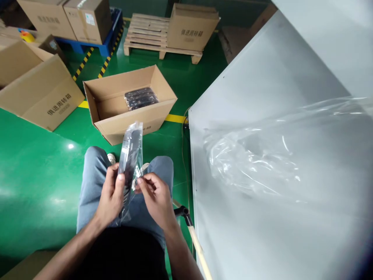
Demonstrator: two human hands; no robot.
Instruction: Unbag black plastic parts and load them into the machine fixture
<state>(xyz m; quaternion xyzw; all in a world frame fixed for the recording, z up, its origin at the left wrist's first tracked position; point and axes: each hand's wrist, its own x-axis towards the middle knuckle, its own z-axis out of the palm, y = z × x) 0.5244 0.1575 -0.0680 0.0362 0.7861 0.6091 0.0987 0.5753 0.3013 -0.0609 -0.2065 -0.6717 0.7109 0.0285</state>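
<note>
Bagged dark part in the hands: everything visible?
The dark part is long and narrow, inside a clear, glossy, wrinkled plastic bag with slack film on its right. It is held lengthwise above the jeans, far end leaning slightly right. The left hand grips its left side; the right hand pinches the bag's right edge. Pale streaks show near the lower end; print or glare unclear.

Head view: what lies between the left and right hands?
In the head view, a dark part in a clear plastic bag lies between the left hand and right hand.
</note>
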